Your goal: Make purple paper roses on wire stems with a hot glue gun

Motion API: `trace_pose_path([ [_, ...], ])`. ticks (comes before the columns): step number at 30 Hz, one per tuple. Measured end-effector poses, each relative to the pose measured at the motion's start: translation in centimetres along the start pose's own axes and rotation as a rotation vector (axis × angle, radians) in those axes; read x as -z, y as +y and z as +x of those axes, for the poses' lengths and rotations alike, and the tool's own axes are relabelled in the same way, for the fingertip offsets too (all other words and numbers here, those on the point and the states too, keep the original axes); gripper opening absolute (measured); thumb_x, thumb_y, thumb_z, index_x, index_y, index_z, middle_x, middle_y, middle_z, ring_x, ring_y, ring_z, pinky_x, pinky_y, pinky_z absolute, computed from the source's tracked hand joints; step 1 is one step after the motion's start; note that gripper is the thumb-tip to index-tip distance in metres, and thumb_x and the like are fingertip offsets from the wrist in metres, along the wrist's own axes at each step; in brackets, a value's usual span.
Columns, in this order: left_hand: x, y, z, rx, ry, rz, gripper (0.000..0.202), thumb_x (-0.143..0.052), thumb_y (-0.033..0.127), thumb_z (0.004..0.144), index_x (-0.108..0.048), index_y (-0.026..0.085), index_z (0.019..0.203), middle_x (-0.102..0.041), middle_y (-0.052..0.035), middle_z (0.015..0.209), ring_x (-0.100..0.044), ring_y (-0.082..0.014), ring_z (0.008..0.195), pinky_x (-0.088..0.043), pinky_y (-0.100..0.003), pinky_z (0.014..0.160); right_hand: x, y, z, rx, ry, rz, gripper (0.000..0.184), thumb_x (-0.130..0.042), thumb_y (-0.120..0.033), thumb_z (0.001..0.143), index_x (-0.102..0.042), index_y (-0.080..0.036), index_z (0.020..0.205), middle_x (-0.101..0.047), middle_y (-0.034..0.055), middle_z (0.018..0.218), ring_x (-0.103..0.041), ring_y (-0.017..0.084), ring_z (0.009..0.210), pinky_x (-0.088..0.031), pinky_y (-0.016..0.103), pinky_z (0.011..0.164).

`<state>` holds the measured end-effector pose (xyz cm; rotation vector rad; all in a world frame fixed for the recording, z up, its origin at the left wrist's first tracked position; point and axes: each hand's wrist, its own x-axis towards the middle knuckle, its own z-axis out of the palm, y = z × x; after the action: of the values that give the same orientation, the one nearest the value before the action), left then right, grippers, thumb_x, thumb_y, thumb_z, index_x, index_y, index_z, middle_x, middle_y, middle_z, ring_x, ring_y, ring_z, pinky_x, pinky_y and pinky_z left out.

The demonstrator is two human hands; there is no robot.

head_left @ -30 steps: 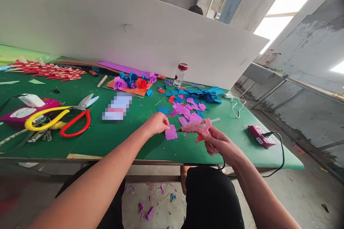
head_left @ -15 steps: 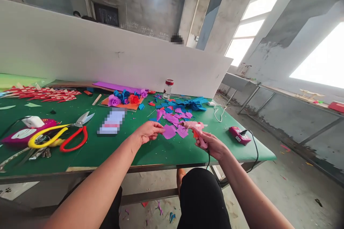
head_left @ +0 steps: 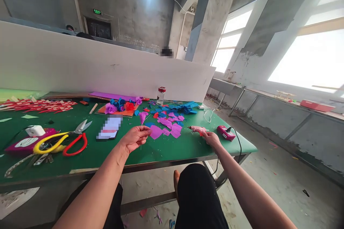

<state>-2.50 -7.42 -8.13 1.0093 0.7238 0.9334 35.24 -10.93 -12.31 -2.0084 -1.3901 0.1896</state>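
My left hand [head_left: 136, 138] is closed, its fingers pinched on the thin stem of a purple paper flower bud [head_left: 143, 116], which stands upright above the knuckles. A flat purple paper petal [head_left: 156, 132] is at the same fingertips and looks pinched there. My right hand [head_left: 211, 139] is closed around the handle of a pink hot glue gun [head_left: 198, 129], tilted low over the table with its nozzle to the left. More loose purple petals [head_left: 176, 130] lie between the two hands.
Blue paper pieces [head_left: 185, 107], a lidded jar [head_left: 161, 96] and finished paper flowers [head_left: 118, 105] lie farther back on the green table [head_left: 161, 150]. To the left are a phone [head_left: 109, 127], scissors [head_left: 77, 132] and keys. A power strip [head_left: 226, 133] with a cord sits right.
The glue gun has tipped lower and moved away from the petals to the right. My left hand is farther left, and the flower bud now shows upright above it. The view has shifted.
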Motion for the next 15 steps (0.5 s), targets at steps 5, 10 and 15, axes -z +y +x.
trace_pose_path([
  [5, -0.1, 0.5, -0.1, -0.006, -0.006, 0.015, 0.031, -0.089, 0.02, 0.053, -0.063, 0.011, 0.068, -0.044, 0.0079, 0.048, -0.024, 0.0014, 0.037, -0.015, -0.016, 0.037, -0.6, -0.8, -0.1, -0.058, 0.069, -0.025, 0.029, -0.056, -0.042, 0.079, -0.069, -0.016, 0.075, -0.067, 0.0107, 0.073, -0.062, 0.027, 0.078, -0.042, 0.033, 0.069],
  [10, 0.2, 1.1, -0.4, -0.014, -0.023, 0.079, 0.028, -0.087, 0.023, 0.057, -0.064, 0.012, 0.067, -0.042, 0.0079, 0.047, -0.023, 0.0011, 0.037, -0.014, -0.016, 0.038, -1.6, -7.4, -1.3, 0.087, 0.14, 0.115, 0.037, -0.044, -0.037, 0.088, -0.064, -0.019, 0.114, -0.067, 0.0117, 0.109, -0.06, 0.023, 0.097, -0.045, 0.032, 0.079],
  [15, 1.1, 1.6, -0.4, -0.057, 0.024, 0.089, 0.028, -0.087, 0.023, 0.056, -0.064, 0.012, 0.069, -0.042, 0.0085, 0.048, -0.022, 0.0013, 0.037, -0.013, -0.016, 0.038, -5.1, -15.9, -6.0, 0.618, -0.392, 0.524, 0.044, -0.052, -0.027, 0.084, -0.058, -0.021, 0.127, -0.071, 0.003, 0.087, -0.06, 0.015, 0.067, -0.046, 0.026, 0.064],
])
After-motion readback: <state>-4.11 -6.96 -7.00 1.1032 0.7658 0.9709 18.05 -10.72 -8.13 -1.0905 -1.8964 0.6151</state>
